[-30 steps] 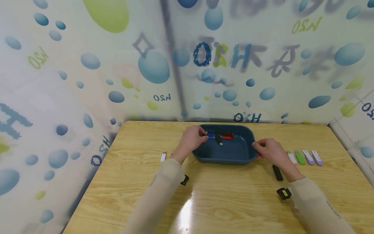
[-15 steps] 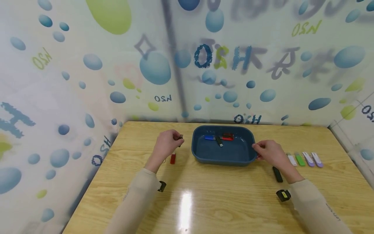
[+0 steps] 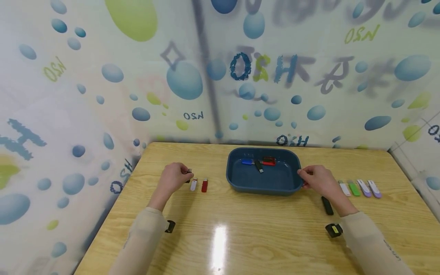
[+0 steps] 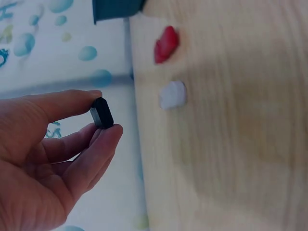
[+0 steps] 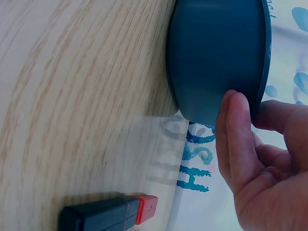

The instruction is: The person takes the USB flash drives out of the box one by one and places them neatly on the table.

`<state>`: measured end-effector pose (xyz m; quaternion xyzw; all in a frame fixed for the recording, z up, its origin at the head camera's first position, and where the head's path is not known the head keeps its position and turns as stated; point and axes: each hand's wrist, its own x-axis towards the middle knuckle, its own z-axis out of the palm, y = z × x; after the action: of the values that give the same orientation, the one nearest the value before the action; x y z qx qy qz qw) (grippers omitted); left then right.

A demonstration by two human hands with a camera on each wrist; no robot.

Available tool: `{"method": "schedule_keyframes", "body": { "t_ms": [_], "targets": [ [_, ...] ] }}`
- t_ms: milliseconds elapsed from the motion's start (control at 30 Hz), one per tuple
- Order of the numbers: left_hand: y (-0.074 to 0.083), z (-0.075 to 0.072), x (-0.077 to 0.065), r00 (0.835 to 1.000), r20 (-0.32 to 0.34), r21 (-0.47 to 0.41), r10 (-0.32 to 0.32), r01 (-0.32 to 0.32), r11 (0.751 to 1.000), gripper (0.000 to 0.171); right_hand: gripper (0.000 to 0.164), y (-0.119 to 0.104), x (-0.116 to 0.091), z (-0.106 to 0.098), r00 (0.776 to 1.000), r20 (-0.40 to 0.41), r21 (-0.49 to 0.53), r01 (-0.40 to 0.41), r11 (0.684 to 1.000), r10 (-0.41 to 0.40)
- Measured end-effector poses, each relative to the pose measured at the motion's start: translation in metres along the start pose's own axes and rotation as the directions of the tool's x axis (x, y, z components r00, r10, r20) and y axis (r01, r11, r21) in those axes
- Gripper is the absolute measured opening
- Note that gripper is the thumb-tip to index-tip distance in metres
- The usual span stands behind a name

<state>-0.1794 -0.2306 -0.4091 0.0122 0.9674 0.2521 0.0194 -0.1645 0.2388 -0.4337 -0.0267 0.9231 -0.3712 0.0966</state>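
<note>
My left hand [image 3: 173,177] pinches a black USB flash drive [image 4: 102,114] between thumb and fingertips, held above the table's left part. Just to its right lie a white USB flash drive [image 3: 194,185] and a red one [image 3: 204,185], side by side. At the table's back middle stands a dark blue plastic bin [image 3: 261,188]. Inside it are a blue flash drive [image 3: 246,162], a black one [image 3: 258,166] and a red one [image 3: 269,162]. My right hand [image 3: 317,177] grips the bin's right rim, thumb on one side and fingers against the outer wall [image 5: 216,62].
Right of the bin, several flash drives lie in a row: a white one [image 3: 344,188], a green one [image 3: 354,188] and white-and-purple ones [image 3: 364,188]. A black drive [image 3: 327,206] lies beside my right forearm. The patterned wall [image 3: 275,95] rises behind the table.
My left hand has moved left from over the bin's left side, past the red and white drives, still pinching the black flash drive. The right hand stays on the rim.
</note>
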Motion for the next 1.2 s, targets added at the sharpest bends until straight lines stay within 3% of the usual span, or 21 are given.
{"method": "schedule_keyframes", "body": {
  "t_ms": [233,467,833,1200],
  "targets": [
    [-0.02,0.007,-0.004,0.999,0.015,0.075,-0.03,0.029,0.997,0.024,0.042,0.001,0.0,0.0,1.0,-0.001,0.0,0.012,1.0,-0.012],
    [-0.026,0.014,-0.003,0.998,0.03,0.153,-0.048,0.043,0.987,0.021,0.042,0.001,0.0,0.001,1.0,-0.002,-0.002,0.001,1.0,-0.001],
    [-0.036,0.021,-0.002,1.0,0.003,0.181,-0.029,0.028,0.983,0.016,0.039,0.001,0.001,0.002,1.0,-0.009,-0.003,0.009,1.0,-0.009],
    [-0.037,0.023,0.0,0.999,0.027,0.195,-0.037,0.031,0.98,0.023,0.039,0.0,0.001,0.001,1.0,-0.006,-0.004,-0.003,1.0,0.003]
  ]
}}
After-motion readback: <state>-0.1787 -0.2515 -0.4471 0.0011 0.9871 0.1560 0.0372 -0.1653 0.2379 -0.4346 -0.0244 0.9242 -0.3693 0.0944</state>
